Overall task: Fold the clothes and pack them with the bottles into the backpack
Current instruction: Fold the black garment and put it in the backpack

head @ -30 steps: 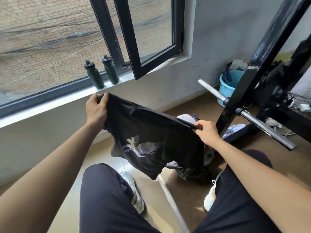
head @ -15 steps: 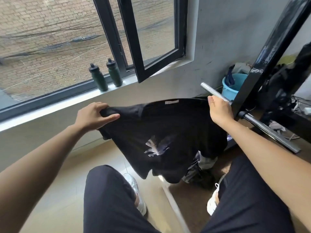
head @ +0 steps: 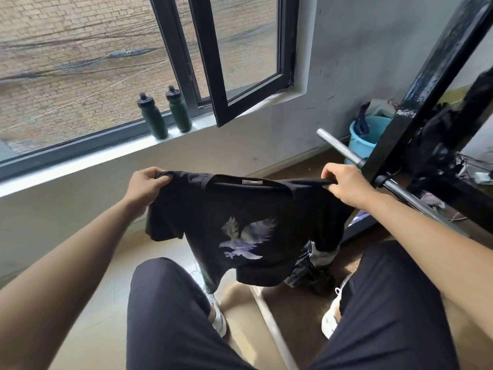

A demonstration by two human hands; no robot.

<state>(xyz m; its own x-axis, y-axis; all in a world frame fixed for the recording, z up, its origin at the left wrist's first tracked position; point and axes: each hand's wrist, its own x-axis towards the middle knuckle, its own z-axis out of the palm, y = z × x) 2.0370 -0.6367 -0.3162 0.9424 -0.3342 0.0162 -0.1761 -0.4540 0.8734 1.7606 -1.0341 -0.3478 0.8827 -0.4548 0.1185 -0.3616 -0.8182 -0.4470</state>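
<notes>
A black T-shirt (head: 240,209) with a pale bird print hangs spread in front of my knees. My left hand (head: 145,184) pinches its left shoulder and my right hand (head: 344,182) pinches its right shoulder, collar label facing me. Two dark green bottles (head: 153,118) (head: 178,110) stand side by side on the white window sill (head: 80,158). A heap of dark and grey cloth (head: 312,268) lies on the floor behind the shirt's hem, mostly hidden. I cannot pick out a backpack.
An open black window sash (head: 240,76) juts inward over the sill. A black metal rack (head: 416,108) with a steel bar (head: 344,148) stands at the right. A blue bucket (head: 365,134) with cloth sits in the corner. My legs and white shoes fill the foreground.
The shirt has been turned and stretched out flat between both hands. My hands moved apart and now hold it by the shoulders, bird print facing me.
</notes>
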